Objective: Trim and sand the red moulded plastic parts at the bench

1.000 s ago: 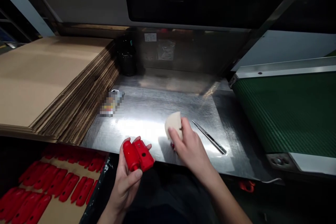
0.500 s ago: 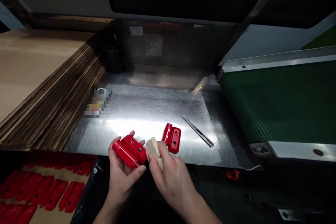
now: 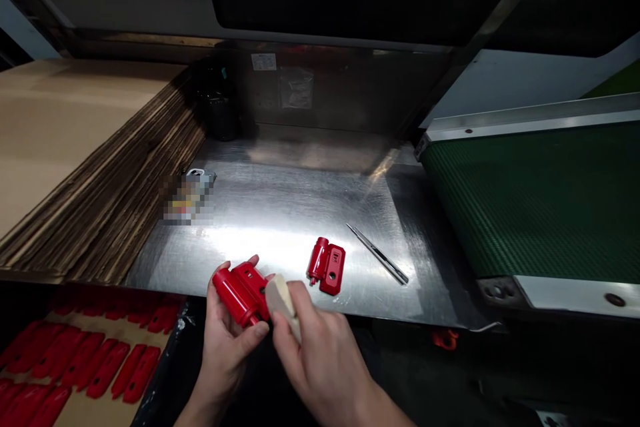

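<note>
My left hand (image 3: 225,347) is shut on a glossy red plastic part (image 3: 241,292) with a cylindrical barrel, like a hinge. My right hand (image 3: 320,360) pinches a cream-coloured sanding sponge (image 3: 280,301), whose tip touches the right end of that part. A second red part (image 3: 326,265) lies on the steel table (image 3: 270,213), just beyond my hands. Slim metal tweezers (image 3: 379,254) rest to its right, nearer to my right hand than to my left.
A tall stack of flat cardboard sheets (image 3: 100,167) fills the left. Red parts lie in rows on a cardboard sheet (image 3: 100,367) below the table edge. A green conveyor belt (image 3: 530,200) runs along the right. A pixelated packet (image 3: 190,197) and dark container (image 3: 217,107) stand at the back.
My right hand has left the table and brought the sponge to the held part, uncovering the second red part. The held part has turned, and the view has shifted slightly.
</note>
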Demonstrator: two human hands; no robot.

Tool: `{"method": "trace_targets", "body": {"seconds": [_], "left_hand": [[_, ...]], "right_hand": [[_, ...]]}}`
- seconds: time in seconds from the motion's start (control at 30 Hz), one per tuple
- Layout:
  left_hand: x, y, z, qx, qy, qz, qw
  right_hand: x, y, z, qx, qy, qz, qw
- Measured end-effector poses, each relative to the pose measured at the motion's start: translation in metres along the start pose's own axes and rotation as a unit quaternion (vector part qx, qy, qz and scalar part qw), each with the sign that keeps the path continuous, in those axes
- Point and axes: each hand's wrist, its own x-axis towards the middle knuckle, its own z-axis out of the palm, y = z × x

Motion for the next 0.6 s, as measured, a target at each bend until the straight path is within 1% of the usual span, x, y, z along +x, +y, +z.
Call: {"method": "trace_targets", "body": {"seconds": [0.07, 0.17, 0.27, 0.37, 0.47, 0.6], "left_hand": [[0.0013, -0.0023, 0.0003, -0.005, 0.008, 0.005, 1.0], [0.0028, -0.0049, 0.0003, -0.013, 0.02, 0.014, 1.0], [0.0024, -0.0048, 0.0009, -0.02, 0.018, 0.01, 1.0], [0.0015, -0.0031, 0.002, -0.023, 0.022, 0.004, 0.999], [0.0009, -0.0022, 0.0025, -0.021, 0.02, -0.007, 1.0], [0.0007, -0.0006, 0.0046, -0.026, 0.03, -0.002, 0.999]], "right_hand": [[0.0, 0.001, 0.0017, 0.002, 0.0, -0.001, 1.0], [0.0008, 0.0028, 0.002, -0.008, 0.008, 0.029, 1.0], [0.0014, 0.0035, 0.0003, 0.006, 0.0, 0.016, 1.0], [0.0009, 0.0036, 0.0002, -0.005, 0.009, 0.023, 1.0], [-0.0006, 0.0043, 0.0023, 0.003, -0.007, 0.013, 1.0], [-0.0013, 0.0045, 0.0046, -0.008, 0.01, 0.037, 0.999]]}}
